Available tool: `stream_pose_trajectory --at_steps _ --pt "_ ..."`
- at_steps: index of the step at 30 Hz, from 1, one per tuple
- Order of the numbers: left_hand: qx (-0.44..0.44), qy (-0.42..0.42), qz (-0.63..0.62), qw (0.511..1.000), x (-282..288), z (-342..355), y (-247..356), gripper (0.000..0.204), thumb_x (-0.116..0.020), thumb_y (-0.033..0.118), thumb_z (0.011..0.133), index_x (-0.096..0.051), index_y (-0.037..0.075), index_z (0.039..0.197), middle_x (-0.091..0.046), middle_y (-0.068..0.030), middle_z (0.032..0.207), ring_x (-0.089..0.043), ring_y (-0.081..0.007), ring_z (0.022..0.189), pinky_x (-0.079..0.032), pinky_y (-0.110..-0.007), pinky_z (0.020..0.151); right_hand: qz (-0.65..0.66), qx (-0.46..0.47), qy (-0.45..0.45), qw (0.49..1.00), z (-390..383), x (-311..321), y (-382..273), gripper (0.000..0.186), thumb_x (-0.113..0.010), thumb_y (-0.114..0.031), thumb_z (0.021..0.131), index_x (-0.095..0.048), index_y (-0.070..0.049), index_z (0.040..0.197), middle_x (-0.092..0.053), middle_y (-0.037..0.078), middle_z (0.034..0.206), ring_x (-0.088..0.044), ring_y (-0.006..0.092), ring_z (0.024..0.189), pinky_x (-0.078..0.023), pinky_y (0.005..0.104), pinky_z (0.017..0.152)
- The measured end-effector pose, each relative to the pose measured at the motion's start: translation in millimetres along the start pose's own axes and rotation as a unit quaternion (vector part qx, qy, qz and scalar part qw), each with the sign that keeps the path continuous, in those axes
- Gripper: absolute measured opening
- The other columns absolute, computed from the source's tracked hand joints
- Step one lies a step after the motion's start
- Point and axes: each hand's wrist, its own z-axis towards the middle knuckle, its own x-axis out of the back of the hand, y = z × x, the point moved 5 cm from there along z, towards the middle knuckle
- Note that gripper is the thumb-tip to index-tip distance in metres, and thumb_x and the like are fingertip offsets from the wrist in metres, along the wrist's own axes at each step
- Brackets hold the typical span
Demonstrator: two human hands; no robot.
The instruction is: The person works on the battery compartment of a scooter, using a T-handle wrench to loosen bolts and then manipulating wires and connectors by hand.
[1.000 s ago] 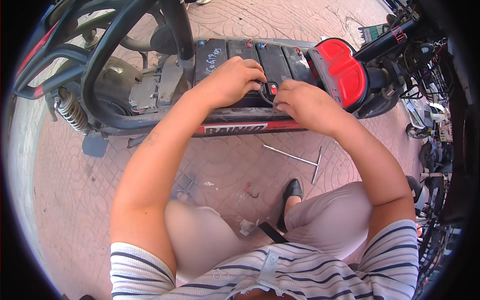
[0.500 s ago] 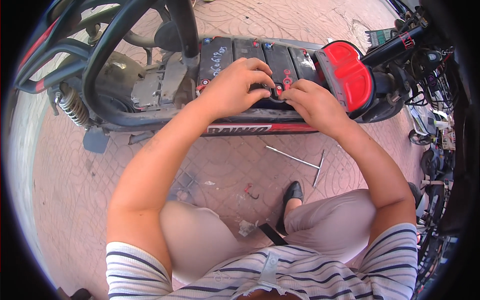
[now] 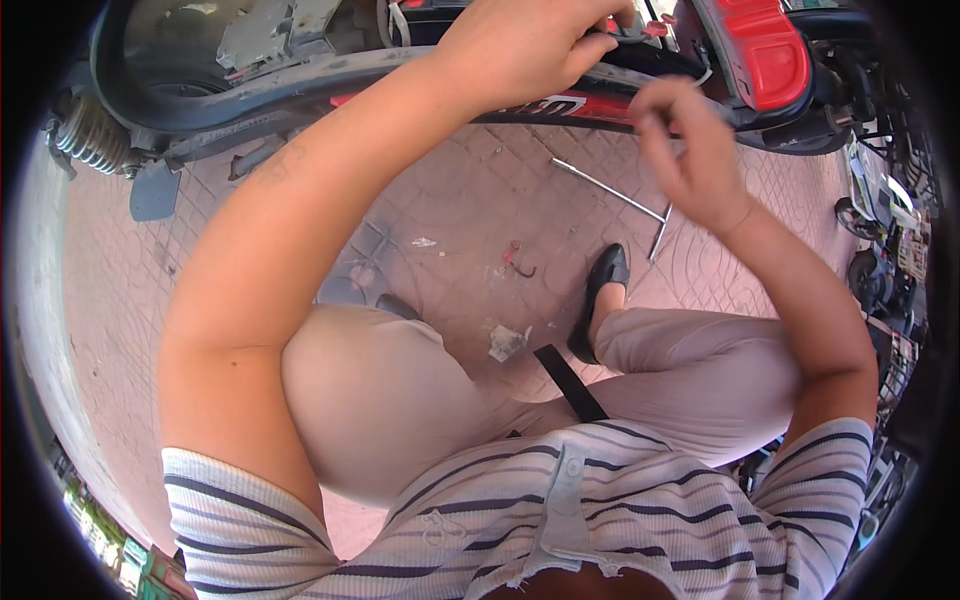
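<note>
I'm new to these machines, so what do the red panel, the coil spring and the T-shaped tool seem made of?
Red panel: probably glossy plastic, given its smooth molded curves. Coil spring: likely metal, with pale, shiny coils. T-shaped tool: apparently bare or plated metal; its slim rods shine silver.

Beyond the silver T-shaped metal wrench (image 3: 612, 191), a red moulded plastic panel (image 3: 760, 48) is edged in black. Nearer than the wrench, a white knit shirt (image 3: 480, 500) is striped navy.
</note>
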Motion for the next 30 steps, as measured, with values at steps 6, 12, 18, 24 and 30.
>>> stream_pose_trajectory --at_steps 6,12,18,24,30 --pt "0.007 0.013 -0.009 1.000 5 -10 -5 0.011 -0.068 0.016 0.081 -0.063 0.006 0.083 -0.063 -0.0141 0.083 -0.064 -0.0362 0.080 -0.051 -0.046 0.072 0.083 -0.235 -0.317 0.915 -135 -171 34 0.017 -0.058 -0.008 0.084 -0.061 -0.003 0.100 -0.067 0.019 0.095 -0.065 0.0383 0.091 -0.051 0.0442 0.078" --pt "0.008 0.008 0.020 1.000 9 -29 -18 0.014 -0.069 0.015 0.080 -0.062 0.003 0.082 -0.064 -0.0140 0.085 -0.064 -0.0349 0.083 -0.050 -0.045 0.074 0.072 -0.399 -0.188 0.894 -177 -259 58 0.014 -0.062 -0.010 0.084 -0.063 -0.003 0.097 -0.070 0.019 0.091 -0.067 0.0372 0.090 -0.052 0.0447 0.078" --pt "0.027 -0.014 0.006 1.000 18 -40 -23 0.012 -0.068 0.014 0.080 -0.062 0.003 0.081 -0.064 -0.0137 0.086 -0.064 -0.0342 0.085 -0.049 -0.045 0.074 0.090 -0.494 -0.120 0.856 -184 -272 61 0.016 -0.071 -0.018 0.085 -0.067 -0.004 0.092 -0.071 0.017 0.090 -0.068 0.0354 0.084 -0.053 0.0410 0.075" --pt "0.008 0.008 0.003 1.000 15 -27 -24 0.011 -0.068 0.013 0.080 -0.063 0.003 0.080 -0.064 -0.0143 0.084 -0.065 -0.0345 0.083 -0.050 -0.044 0.074 0.054 -0.461 -0.129 0.876 -193 -269 66 0.023 -0.075 -0.023 0.083 -0.069 -0.004 0.094 -0.070 0.019 0.090 -0.067 0.0352 0.081 -0.052 0.0404 0.073" --pt "-0.026 0.055 0.000 0.998 17 -34 -18 0.011 -0.066 0.011 0.081 -0.064 0.004 0.090 -0.062 -0.0138 0.084 -0.063 -0.0341 0.082 -0.050 -0.044 0.072 0.057 -0.364 -0.092 0.925 -189 -267 63 0.022 -0.074 -0.020 0.083 -0.068 -0.002 0.096 -0.069 0.018 0.092 -0.067 0.0363 0.084 -0.052 0.0403 0.073"
